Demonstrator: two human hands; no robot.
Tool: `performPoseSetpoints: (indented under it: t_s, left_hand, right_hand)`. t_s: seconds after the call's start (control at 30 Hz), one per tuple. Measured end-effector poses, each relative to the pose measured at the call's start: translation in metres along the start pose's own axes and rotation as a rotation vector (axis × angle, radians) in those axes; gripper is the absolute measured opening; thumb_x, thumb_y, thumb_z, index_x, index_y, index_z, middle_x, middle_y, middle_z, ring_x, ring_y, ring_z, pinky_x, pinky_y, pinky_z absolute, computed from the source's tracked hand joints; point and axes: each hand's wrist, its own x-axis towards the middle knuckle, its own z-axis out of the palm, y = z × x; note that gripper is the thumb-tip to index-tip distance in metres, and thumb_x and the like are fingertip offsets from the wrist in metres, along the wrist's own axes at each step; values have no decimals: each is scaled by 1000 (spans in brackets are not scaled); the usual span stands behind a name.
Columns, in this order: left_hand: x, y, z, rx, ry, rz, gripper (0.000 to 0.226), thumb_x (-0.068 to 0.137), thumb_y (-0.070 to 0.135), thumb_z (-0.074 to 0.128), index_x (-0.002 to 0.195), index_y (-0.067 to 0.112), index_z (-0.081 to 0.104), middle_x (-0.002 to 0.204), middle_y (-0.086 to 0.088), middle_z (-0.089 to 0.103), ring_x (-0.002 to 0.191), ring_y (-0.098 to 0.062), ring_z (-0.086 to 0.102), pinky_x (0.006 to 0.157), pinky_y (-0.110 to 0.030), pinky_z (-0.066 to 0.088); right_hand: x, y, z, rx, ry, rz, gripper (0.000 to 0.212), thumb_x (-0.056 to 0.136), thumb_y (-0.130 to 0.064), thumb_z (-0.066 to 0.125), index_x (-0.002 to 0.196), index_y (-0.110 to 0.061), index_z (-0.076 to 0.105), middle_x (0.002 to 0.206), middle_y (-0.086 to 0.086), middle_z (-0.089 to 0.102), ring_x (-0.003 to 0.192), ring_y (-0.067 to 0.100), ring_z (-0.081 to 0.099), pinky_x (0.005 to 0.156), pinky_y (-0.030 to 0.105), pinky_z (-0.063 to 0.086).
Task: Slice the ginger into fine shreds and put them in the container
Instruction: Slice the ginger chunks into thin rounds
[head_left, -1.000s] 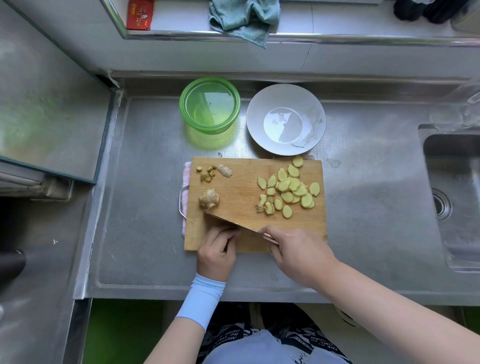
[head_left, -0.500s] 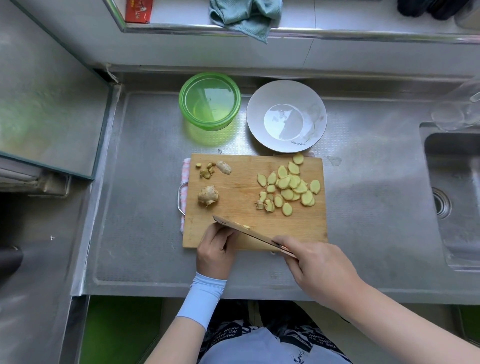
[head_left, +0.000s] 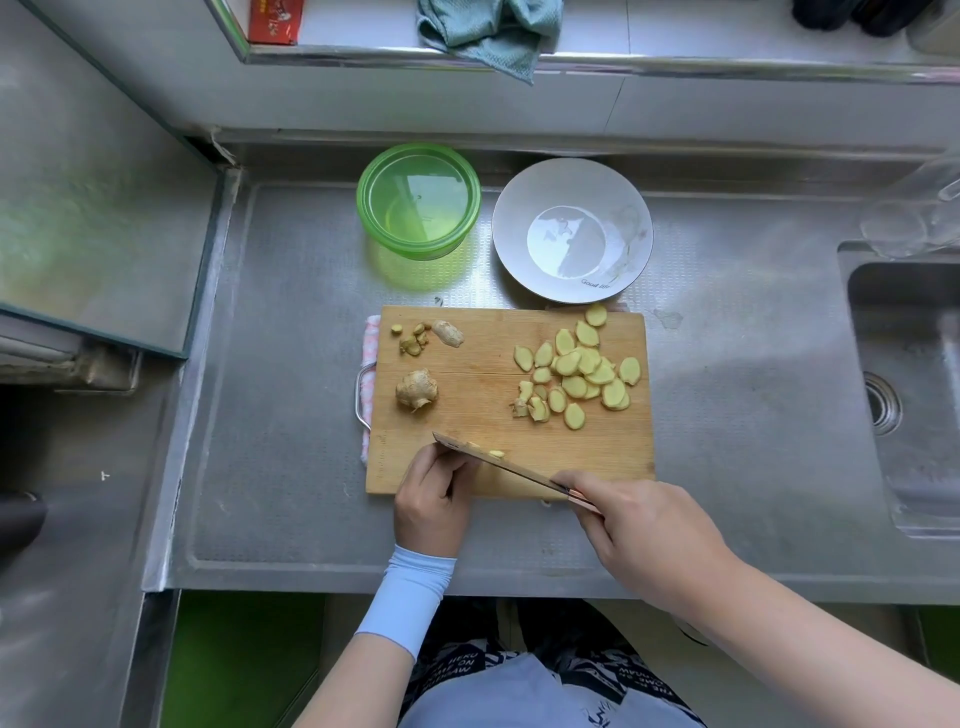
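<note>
Yellow ginger slices on board, beyond knife, left and right hands

I've only the one view, the head camera: it looks steeply down, close over the steel worktop, with the cutting board near centre, left hand and right hand low in frame, and a wall ledge along the top.

Right hand gripping knife, left hand curled beside it, ginger slices (heaped) on board
</note>
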Motion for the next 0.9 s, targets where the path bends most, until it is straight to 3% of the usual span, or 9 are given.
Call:
performPoseSetpoints:
  t_s: [0.23,0.33,0.43,0.57,0.67,0.77,0.9]
  left_hand:
    - [0,3,0,-28,13,-37,35,99,26,59,79,2,74,88,-8,70,80,-16,64,75,-13,46]
    - [-1,3,0,-25,21,-39,38,101,29,57,80,2,74,90,-9,71,83,-16,64,76,-15,47]
    - [0,1,1,-8,32,-15,23,95,17,64,79,2,74,89,-9,71,83,-17,64,74,-19,50]
    - [-1,-1,2,1,44,23,10,86,7,69,80,2,74,88,-8,70,86,-17,64,81,-17,49]
    - [-1,-3,2,11,50,35,2,82,1,74,81,3,74,90,-7,69,87,-18,65,84,-15,48]
    - [-2,-4,2,26,47,30,8,77,-3,77,82,3,75,89,-9,71,88,-18,65,85,-14,47]
    - [-2,-1,1,45,25,33,12,75,-7,77,82,3,76,90,-8,71,90,-16,64,87,-12,45]
  right_hand:
    - [3,-6,-1,18,-36,13,29,101,-40,41,128,-45,52,82,-17,68,69,13,61,53,27,32]
    - [7,-9,-3,11,-70,20,29,102,-39,41,128,-44,51,83,-16,68,71,15,62,53,31,36]
    - [11,-10,-4,12,-103,30,29,103,-39,38,129,-44,49,88,-15,69,73,16,62,56,32,43]
    - [16,-14,-2,27,-110,34,28,103,-38,40,129,-43,48,89,-15,70,73,16,62,55,31,40]
    - [21,-17,-2,14,-123,42,28,104,-37,39,130,-43,47,78,-13,62,68,17,56,53,32,36]
    - [25,-20,-4,-11,-141,48,28,104,-37,39,130,-43,46,69,-13,50,63,17,47,51,33,34]
    - [33,-25,-1,4,-160,52,28,103,-33,40,130,-40,46,79,-7,63,71,22,58,56,35,46]
